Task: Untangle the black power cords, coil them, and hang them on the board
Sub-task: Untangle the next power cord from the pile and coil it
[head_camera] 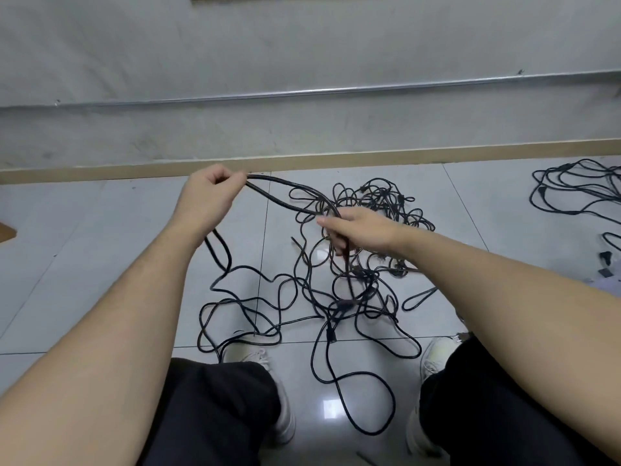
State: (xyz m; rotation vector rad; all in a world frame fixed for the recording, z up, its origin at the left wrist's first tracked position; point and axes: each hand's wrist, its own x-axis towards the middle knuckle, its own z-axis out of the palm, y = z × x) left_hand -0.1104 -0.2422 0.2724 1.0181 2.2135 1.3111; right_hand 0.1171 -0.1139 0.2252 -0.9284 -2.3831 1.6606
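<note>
Left hand [210, 193] is up near the beige baseboard [437, 156], fingers curled, and I see it pinching a doubled black cord [285, 193] at the fold. Both strands run rightward to my right hand [361, 232], whose fingers are curled round the cord where it drops into the tangle. That tangled pile of power cords [336, 280] sprawls on the grey tiled floor [117, 264] ahead of my white shoes [250, 356], with loops reaching my feet. A second bunch of black cords [578, 186] lies well apart at the right edge, near the wall. A metal conduit [302, 93] runs along that wall.
</note>
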